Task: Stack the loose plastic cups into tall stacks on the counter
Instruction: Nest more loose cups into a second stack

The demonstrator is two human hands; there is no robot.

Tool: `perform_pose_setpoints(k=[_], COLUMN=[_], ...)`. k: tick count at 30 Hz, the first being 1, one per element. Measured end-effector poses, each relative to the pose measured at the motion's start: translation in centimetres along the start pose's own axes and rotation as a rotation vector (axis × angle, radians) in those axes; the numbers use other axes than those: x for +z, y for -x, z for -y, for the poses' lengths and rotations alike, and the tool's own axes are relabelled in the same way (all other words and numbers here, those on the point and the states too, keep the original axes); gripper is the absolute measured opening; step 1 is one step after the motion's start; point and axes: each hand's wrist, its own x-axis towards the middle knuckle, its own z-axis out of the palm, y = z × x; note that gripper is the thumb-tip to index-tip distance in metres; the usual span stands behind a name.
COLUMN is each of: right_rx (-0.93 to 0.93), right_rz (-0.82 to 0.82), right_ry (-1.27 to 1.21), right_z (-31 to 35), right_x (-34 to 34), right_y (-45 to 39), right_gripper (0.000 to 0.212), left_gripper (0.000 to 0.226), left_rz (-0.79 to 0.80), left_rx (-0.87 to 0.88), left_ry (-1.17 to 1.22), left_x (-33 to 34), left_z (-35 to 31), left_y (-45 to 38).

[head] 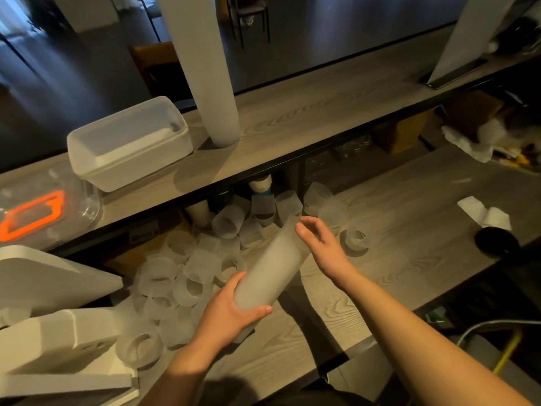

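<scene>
The left hand (234, 310) grips the lower end of a stack of cups (270, 268), thumb across the front and fingers curled round the back, and holds it tilted above the counter (395, 273) with its open top leaning away and to the right. The right hand (320, 240) is at the top end of that stack, its fingertips (301, 230) touching the rim with the fingers loosely bent; it is not wrapped round anything, though motion blur makes the exact contact hard to read. Loose cups (187, 276), frosted and see-through, lie in a heap on the counter to the left of the stack and behind it, most on their sides, some upright, reaching back under the edge of the raised shelf (292, 118). One more cup (355, 238) lies on its side just beyond the right hand. On the shelf stands a very tall stack (205, 68) of the same cups, rising out of the top of the view, with a white lidded box (128, 145) just beside it on the left and a clear container with an orange seal (38, 215) farther left. White foam blocks (49, 332) fill the lower left corner. At the right, well apart from the hands, a folded napkin (484, 213) and a dark round lid (496, 240) sit on the counter.
</scene>
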Motion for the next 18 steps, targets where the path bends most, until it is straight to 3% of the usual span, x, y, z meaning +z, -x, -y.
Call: perform_pose_setpoints(k=[8,12,16,18], right_rx=[-0.025,0.067,0.125,0.127], right_rz=[-0.003,0.122,0.215,0.186], right_ry=[0.016,-0.007,-0.022,-0.048], right_z=[-0.3,-0.6,-1.8,-2.3], right_x=[-0.9,-0.9,-1.1,-1.4], right_y=[-1.1,-1.4,-2.0,-2.3], right_gripper=[0.037,0.032,0.060,0.070], left_gripper=[0.083,0.082,0.081,0.084], left_rz=[0.002,-0.003,0.022,0.023], left_rx=[0.033,0.024,-0.005,-0.023], left_ry=[0.001,0.023,0.077,0.101], left_x=[-0.1,0.3,0.8,1.0], left_z=[-1.3,-1.8,-1.9,-1.8], left_y=[-0.8,-1.4,-1.8,-2.1])
